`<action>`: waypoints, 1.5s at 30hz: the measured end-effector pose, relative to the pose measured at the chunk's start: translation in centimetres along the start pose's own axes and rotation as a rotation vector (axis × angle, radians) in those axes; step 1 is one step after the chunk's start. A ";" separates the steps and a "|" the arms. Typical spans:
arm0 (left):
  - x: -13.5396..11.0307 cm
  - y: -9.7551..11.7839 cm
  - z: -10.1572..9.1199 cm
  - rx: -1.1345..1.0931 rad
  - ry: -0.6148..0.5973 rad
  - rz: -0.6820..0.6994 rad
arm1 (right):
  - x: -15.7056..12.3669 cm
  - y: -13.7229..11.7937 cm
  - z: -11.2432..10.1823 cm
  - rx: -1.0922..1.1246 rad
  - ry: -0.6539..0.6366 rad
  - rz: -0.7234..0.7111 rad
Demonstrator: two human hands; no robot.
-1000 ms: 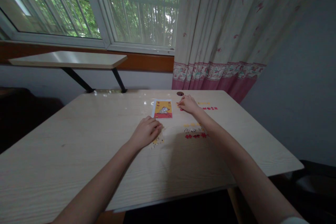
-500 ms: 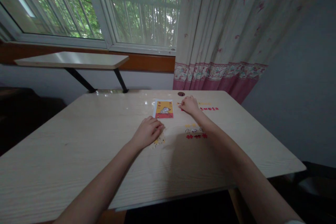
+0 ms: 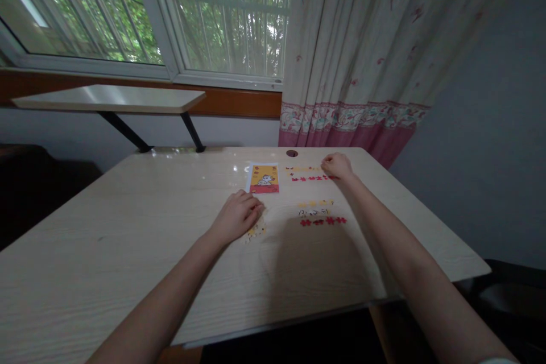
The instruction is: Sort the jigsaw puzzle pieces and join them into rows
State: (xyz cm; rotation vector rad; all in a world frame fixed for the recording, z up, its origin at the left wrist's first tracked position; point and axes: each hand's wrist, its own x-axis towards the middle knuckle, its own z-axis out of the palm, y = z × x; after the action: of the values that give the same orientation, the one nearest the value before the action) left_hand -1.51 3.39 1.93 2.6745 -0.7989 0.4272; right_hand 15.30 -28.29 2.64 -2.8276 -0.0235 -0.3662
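My left hand (image 3: 238, 217) rests on the table beside a small pile of yellow and pale puzzle pieces (image 3: 256, 231). Its fingers are loosely bent, thumb apart, and it partly covers the pile. My right hand (image 3: 338, 166) is at the right end of the far rows, fingertips pinched together; whatever they grip is too small to make out. Under it run a yellow row (image 3: 302, 169) and a red row (image 3: 307, 178) of puzzle pieces. Closer to me lie yellow pieces (image 3: 314, 204), white pieces with black lines (image 3: 314, 212) and red pieces (image 3: 323, 221), also in rows.
A picture card (image 3: 264, 178) with a white animal on yellow and red lies left of the rows. Behind it is a round cable hole (image 3: 292, 153) in the table (image 3: 140, 250). A raised shelf (image 3: 115, 98) stands at the back left; a curtain (image 3: 341, 68) hangs behind.
My right hand has moved right along the far rows, from their left end to their right end, uncovering pieces. My left hand stays by the pile. The view has shifted slightly.
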 end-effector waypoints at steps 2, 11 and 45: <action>0.0 0.0 0.0 -0.003 -0.005 0.003 | 0.0 2.4 -0.7 0.000 0.000 0.043; -0.1 -0.5 -0.2 -0.001 0.015 0.002 | -1.6 6.6 -0.9 0.044 0.036 0.062; 0.0 1.1 -0.7 -0.322 -0.145 0.112 | -12.9 -5.0 -1.6 0.202 0.053 -0.891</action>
State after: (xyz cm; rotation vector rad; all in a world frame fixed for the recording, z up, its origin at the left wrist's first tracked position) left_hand -2.30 2.80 2.79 2.3876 -0.9715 0.1165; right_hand 2.19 -23.70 2.30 -2.4404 -1.2441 -0.5698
